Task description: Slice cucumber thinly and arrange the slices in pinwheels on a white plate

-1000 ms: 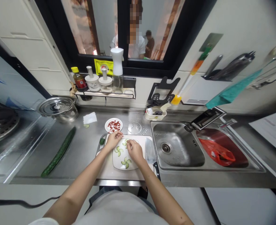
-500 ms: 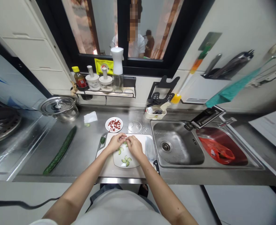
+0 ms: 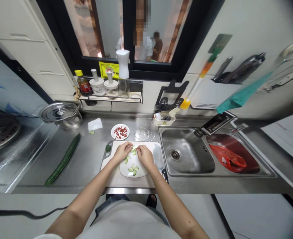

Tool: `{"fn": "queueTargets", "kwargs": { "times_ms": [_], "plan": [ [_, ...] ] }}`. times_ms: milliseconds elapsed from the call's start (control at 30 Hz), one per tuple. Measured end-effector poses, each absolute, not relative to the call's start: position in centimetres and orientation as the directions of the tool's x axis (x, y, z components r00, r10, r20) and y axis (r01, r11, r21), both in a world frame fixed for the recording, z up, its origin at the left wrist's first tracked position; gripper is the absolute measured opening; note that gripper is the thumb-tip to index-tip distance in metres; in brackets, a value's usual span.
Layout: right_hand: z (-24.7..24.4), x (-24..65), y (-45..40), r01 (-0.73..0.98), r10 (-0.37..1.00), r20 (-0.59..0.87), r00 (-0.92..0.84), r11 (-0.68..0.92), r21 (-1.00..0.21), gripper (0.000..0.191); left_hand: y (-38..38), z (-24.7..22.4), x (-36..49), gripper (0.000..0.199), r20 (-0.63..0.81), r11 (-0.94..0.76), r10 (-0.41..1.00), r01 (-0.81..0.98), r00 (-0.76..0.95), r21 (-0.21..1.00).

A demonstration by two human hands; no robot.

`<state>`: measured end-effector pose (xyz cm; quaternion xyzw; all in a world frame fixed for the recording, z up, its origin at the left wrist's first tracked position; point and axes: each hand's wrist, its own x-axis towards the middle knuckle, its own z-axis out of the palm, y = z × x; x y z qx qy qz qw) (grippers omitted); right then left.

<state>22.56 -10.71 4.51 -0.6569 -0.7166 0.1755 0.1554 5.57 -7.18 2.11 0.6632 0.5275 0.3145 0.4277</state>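
Observation:
A white plate point(image 3: 126, 172) lies on the cutting board point(image 3: 111, 181), with green cucumber slices point(image 3: 133, 170) set on it in curved clusters. My left hand point(image 3: 122, 151) is over the plate's upper left edge, fingers curled and pinched together near the top cluster. Across from it, my right hand point(image 3: 144, 155) is at the upper right edge, thumb and fingertips closed together. Whatever either hand holds is too small to make out. Behind the board stands a small white dish point(image 3: 120, 132) of red pieces. A short cucumber end point(image 3: 108, 148) rests at the board's left handle.
A long cucumber point(image 3: 63, 161) and a lidded pot point(image 3: 61, 116) are at the left. A knife point(image 3: 165, 175) lies along the board's right side, beside the double sink point(image 3: 188, 156). A red bag point(image 3: 229, 159) sits in the right basin.
My hands have moved slightly apart over the top of the plate, showing more of the upper cucumber cluster. The whole view has shifted a little.

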Motion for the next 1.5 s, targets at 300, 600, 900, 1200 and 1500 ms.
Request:
{"fn": "queueTargets", "kwargs": {
  "times_ms": [300, 600, 900, 1200, 1500],
  "plan": [
    [3.1, 22.3, -9.7, 0.940, 0.980, -0.137, -0.141, 0.089, -0.329, 0.025, -6.6, 1.7, 5.8, 0.020, -0.326, 0.327, 0.935, 0.016, 0.138, 0.945],
    [2.7, 21.7, -9.0, 0.954, 0.968, -0.189, -0.164, 0.107, -0.280, 0.024, -6.2, 1.8, 5.6, 0.029, -0.547, 0.599, 0.799, -0.252, 0.248, 0.760],
    [2.8, 21.5, -8.8, 0.962, 0.962, -0.211, -0.171, 0.116, -0.249, 0.027, -6.3, 2.0, 6.5, 0.023, -0.389, 0.372, 0.916, 0.162, 0.093, 0.914],
    [2.7, 21.6, -8.6, 0.967, 0.957, -0.215, -0.193, 0.149, -0.207, 0.026, -5.8, 1.5, 6.9, 0.013, -0.251, 0.141, 0.967, 0.710, 0.052, 0.690],
    [3.1, 21.5, -8.5, 0.973, 0.948, -0.256, -0.191, 0.148, -0.176, 0.028, -5.8, 2.1, 8.1, 0.018, -0.268, 0.083, 0.961, 0.863, 0.062, 0.498]
  ]
}}
